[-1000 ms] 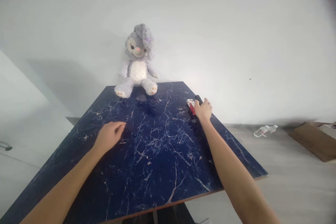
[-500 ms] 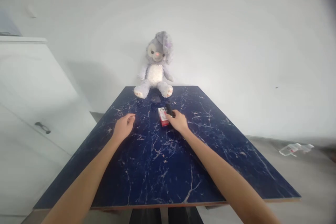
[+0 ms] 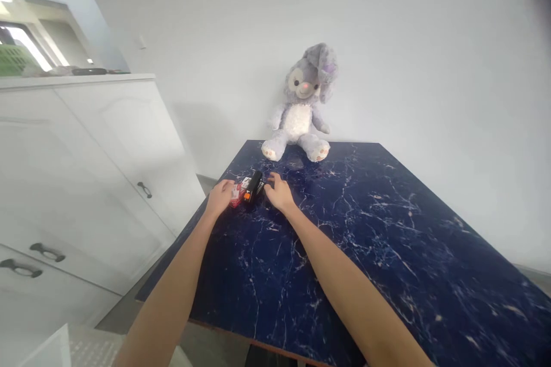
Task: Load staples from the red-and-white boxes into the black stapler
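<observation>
My left hand (image 3: 220, 198) is closed on the left side of a small red and white box (image 3: 237, 195) on the table. Right against the box lies a black stapler (image 3: 253, 184) with an orange mark at its near end. My right hand (image 3: 279, 192) is just to the right of the stapler, thumb and fingers apart, with nothing in it. Whether its fingertips touch the stapler I cannot tell.
A grey plush rabbit (image 3: 300, 109) sits at the back of the blue marbled table (image 3: 361, 229), against the wall. To the left stands a white cabinet (image 3: 99, 155) with dark handles; a green basket (image 3: 15, 60) is on top.
The view has turned left. The box and stapler now lie nearer the table's left edge. My left hand has come onto the box, and my right hand has let go of them.
</observation>
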A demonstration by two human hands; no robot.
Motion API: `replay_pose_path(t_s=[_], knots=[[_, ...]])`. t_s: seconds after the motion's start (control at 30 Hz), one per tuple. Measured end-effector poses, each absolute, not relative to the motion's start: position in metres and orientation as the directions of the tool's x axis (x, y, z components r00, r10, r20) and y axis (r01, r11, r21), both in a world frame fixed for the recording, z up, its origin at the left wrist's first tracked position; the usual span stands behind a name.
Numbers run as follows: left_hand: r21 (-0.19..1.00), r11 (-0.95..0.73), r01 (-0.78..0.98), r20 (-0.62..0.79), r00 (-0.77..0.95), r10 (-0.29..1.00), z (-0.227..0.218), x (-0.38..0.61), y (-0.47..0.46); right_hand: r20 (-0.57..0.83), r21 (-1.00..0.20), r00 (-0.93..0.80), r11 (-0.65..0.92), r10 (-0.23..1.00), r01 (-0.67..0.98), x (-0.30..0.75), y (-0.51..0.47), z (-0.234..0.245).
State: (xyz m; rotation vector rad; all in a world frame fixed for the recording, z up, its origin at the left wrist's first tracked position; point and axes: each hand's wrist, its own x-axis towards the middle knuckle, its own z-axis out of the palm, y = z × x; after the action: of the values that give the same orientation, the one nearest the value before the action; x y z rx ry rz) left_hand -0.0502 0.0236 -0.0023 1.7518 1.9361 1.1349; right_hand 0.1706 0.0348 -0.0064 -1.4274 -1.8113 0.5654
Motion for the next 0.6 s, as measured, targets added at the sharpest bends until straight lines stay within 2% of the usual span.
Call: replay_pose_path(t_s=[0.1, 0.17, 0.27, 0.37, 0.5, 0.6], knots=[[0.668, -0.089, 0.739, 0.294, -0.153, 0.943, 0.002, -0.045, 0.019, 0.31, -0.65, -0.278, 0.417, 0.909, 0.636, 0.179, 0.041, -0.012], [0.653, -0.113, 0.749, 0.345, -0.161, 0.925, 0.005, -0.039, 0.015, 0.312, -0.652, -0.299, 0.432, 0.902, 0.623, 0.179, 0.041, -0.014], [0.63, -0.107, 0.77, 0.423, -0.224, 0.878, 0.011, -0.035, 0.011, 0.318, -0.677, -0.267, 0.415, 0.91, 0.608, 0.177, 0.038, -0.012], [0.623, -0.135, 0.77, 0.454, -0.215, 0.865, 0.018, -0.034, 0.008, 0.338, -0.643, -0.257, 0.422, 0.905, 0.639, 0.177, 0.037, -0.011], [0.601, -0.317, 0.734, 0.491, -0.027, 0.871, 0.024, -0.039, 0.006, 0.338, -0.665, -0.177, 0.367, 0.925, 0.65, 0.18, 0.035, -0.011], [0.564, -0.349, 0.749, 0.431, 0.093, 0.897, 0.022, -0.043, 0.007, 0.332, -0.683, -0.028, 0.261, 0.943, 0.683, 0.183, 0.034, -0.011]])
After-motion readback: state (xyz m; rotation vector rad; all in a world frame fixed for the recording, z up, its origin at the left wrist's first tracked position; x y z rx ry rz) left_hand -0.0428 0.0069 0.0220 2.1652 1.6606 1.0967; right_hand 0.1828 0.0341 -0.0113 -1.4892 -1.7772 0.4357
